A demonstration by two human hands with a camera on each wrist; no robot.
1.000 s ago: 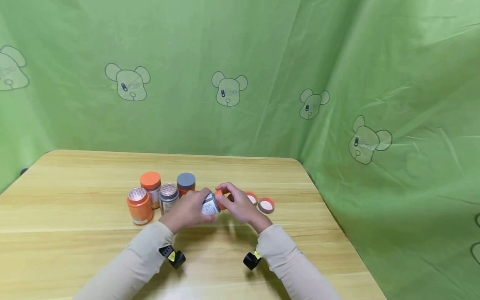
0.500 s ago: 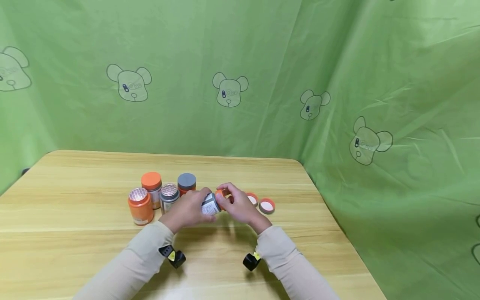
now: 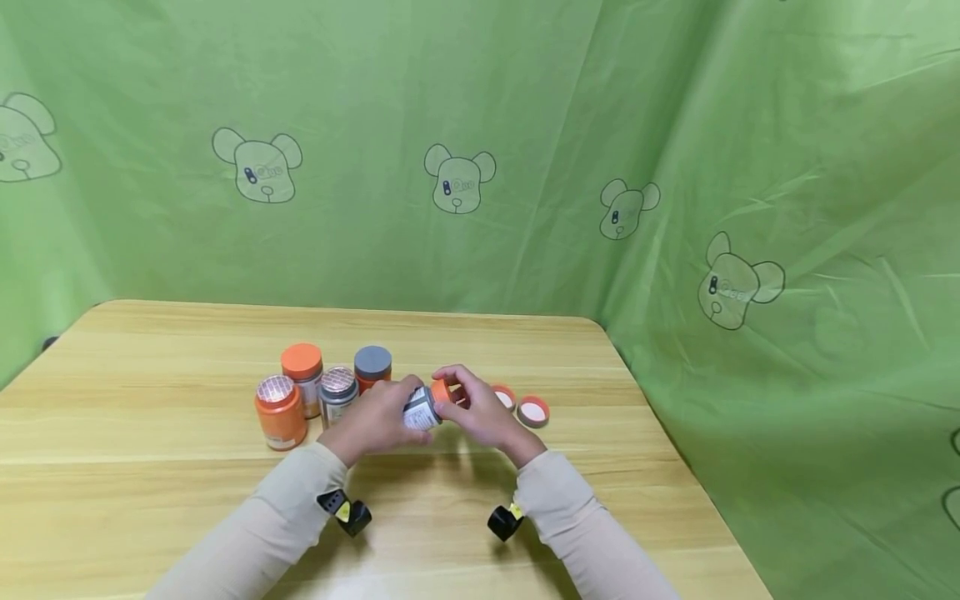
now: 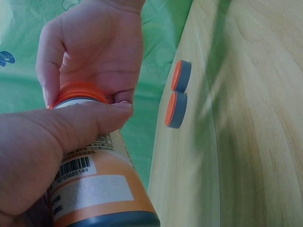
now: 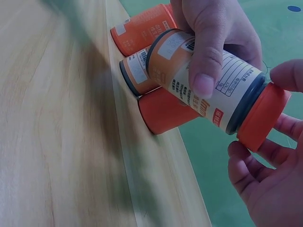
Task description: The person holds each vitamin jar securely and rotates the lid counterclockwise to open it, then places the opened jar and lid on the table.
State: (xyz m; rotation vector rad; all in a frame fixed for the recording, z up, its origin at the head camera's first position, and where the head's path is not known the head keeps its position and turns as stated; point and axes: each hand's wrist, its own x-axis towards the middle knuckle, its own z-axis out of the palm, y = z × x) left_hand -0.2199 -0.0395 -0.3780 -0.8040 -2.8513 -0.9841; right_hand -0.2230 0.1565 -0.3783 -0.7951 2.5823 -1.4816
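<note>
My left hand (image 3: 378, 421) grips a jar (image 5: 222, 90) with a white and orange label, holding it tilted above the table. The thumb lies across the label, and the jar's top points toward my right hand (image 3: 480, 408). An orange screw lid (image 5: 264, 117) sits at the jar's dark neck. My right thumb and fingers hold this lid by its rim from opposite sides. Part of the jar's body is hidden behind the left hand in the head view.
Left of the hands stand an orange jar (image 3: 279, 421) and a grey jar (image 3: 337, 385), both topped with foil seals. Behind them are an orange-lidded jar (image 3: 302, 362) and a grey-lidded jar (image 3: 372, 362). Two lids, one of them a grey lid (image 3: 533, 410), lie upturned at right.
The right fingers have shifted slightly around the lid, so more of its orange top shows. The left hand and the jar stay nearly where they were.
</note>
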